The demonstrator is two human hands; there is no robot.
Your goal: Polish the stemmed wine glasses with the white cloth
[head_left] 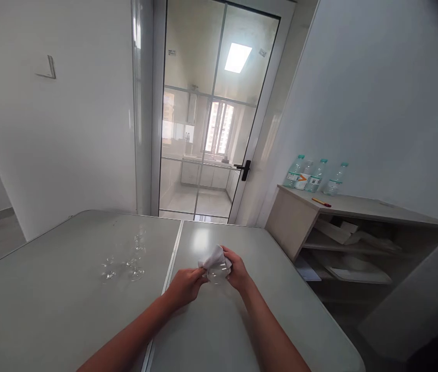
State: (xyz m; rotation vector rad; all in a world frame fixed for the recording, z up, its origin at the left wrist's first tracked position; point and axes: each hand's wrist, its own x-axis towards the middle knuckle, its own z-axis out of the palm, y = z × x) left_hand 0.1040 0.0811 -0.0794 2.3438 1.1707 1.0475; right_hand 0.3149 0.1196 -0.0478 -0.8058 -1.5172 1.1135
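Over the right half of the grey table (67,310), my two hands meet around a clear glass (219,273). My right hand (236,269) curls round the glass from the right. My left hand (187,284) is closed on a white cloth (213,256) that lies against the top of the glass. Three clear stemmed glasses (126,258) stand on the left half of the table, well apart from both hands.
Ahead is a glass door (211,113) with a black handle (244,169), opening onto a kitchen. At the right stands a low wooden shelf unit (358,227) with several water bottles (314,175) and a pen (322,202) on top.
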